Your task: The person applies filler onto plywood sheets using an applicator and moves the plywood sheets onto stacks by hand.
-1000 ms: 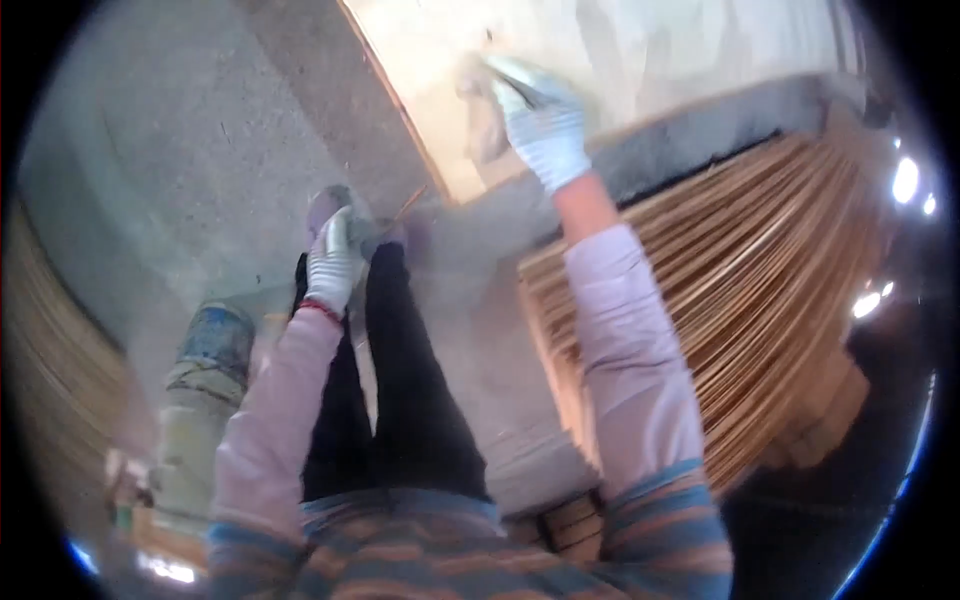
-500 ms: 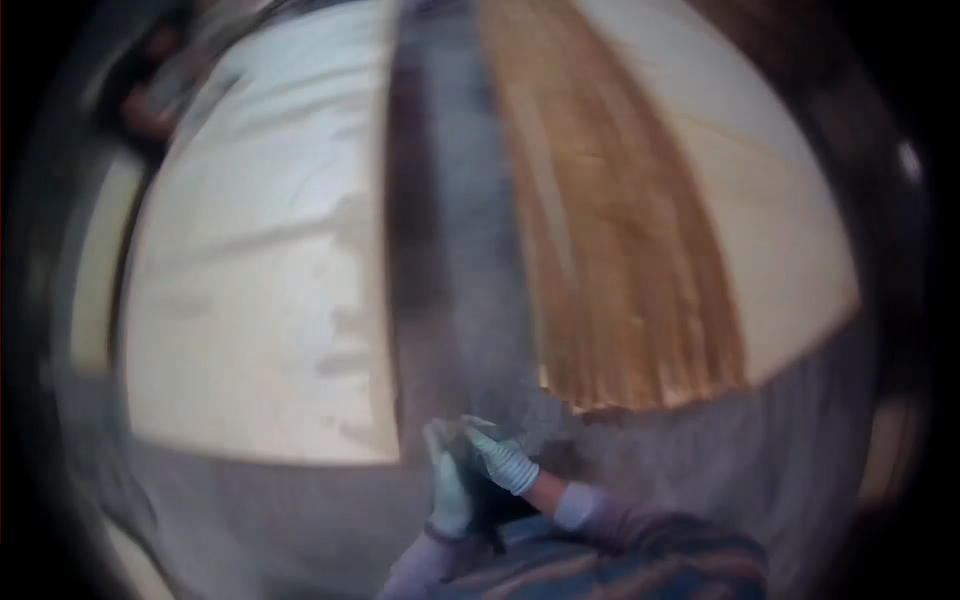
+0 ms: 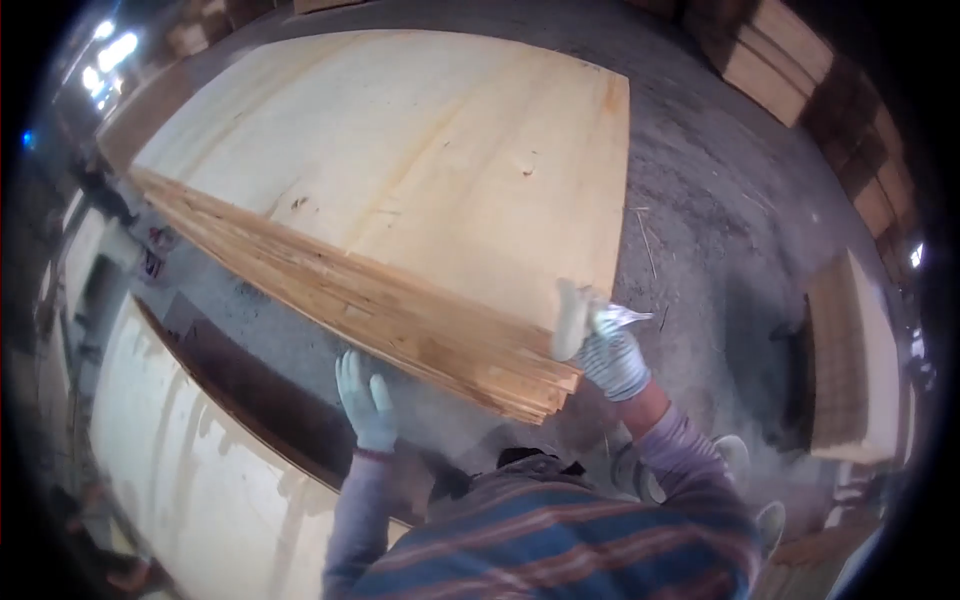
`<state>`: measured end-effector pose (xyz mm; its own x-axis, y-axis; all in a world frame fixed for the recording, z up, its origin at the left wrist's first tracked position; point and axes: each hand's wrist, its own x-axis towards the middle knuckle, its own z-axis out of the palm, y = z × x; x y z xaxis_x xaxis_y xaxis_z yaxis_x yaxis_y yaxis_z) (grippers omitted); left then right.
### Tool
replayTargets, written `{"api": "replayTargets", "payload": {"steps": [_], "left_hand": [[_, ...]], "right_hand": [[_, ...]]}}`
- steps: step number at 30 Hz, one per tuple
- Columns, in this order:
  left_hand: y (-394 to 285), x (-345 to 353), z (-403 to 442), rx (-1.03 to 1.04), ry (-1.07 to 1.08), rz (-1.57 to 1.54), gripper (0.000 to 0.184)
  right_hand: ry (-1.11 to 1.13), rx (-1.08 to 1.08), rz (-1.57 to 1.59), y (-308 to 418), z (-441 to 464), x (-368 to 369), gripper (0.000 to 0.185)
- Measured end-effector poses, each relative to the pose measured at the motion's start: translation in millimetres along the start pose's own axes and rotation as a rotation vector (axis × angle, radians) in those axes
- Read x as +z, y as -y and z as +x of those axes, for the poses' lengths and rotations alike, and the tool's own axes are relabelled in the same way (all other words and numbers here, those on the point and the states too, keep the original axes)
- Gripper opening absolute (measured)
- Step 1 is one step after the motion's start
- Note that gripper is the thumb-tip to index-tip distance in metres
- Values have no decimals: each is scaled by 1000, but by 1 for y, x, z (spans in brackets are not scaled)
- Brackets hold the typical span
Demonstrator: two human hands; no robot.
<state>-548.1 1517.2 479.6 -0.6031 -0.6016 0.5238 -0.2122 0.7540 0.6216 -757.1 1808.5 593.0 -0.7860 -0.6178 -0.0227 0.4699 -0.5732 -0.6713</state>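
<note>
A stack of thin, pale wood sheets (image 3: 430, 150) fills the upper middle, its layered brown edges fanned out toward me. My right hand (image 3: 612, 355), in a striped white glove, is closed at the stack's near right corner. It grips a pale, blurred tool (image 3: 571, 320), along with something shiny and whitish that I cannot make out. My left hand (image 3: 367, 402), gloved in white, has its fingers spread just off the stack's near edge and holds nothing.
Another pale, smeared board (image 3: 190, 460) lies at the lower left. More stacked sheets stand at the right (image 3: 852, 360) and upper right (image 3: 775, 60). Part of a person (image 3: 125, 575) shows at the lower left edge.
The view has swung from the smeared board to the stack of sheets. My hands, near each other half a second ago, are now apart, the left one open beside the stack.
</note>
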Motion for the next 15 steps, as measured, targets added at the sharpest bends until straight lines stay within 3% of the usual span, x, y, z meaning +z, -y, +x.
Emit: {"api": "replayTargets", "payload": {"steps": [3, 6, 9, 11, 13, 15], "left_hand": [[48, 20, 109, 148, 43, 141, 52], [121, 47, 210, 189, 31, 295, 48], [151, 70, 311, 165, 135, 416, 45], [153, 79, 343, 137, 171, 473, 44], [153, 83, 346, 231, 41, 477, 43], [140, 78, 349, 188, 104, 470, 44]], "right_hand": [[-155, -148, -39, 11, 44, 19, 24], [-303, -211, -223, 4, 113, 27, 24], [-208, -191, -267, 3, 216, 46, 20], [-97, -177, -207, -1, 305, 29, 18], [-232, -247, -95, -15, 404, 13, 19], [-392, -338, 71, -12, 496, 34, 19]]}}
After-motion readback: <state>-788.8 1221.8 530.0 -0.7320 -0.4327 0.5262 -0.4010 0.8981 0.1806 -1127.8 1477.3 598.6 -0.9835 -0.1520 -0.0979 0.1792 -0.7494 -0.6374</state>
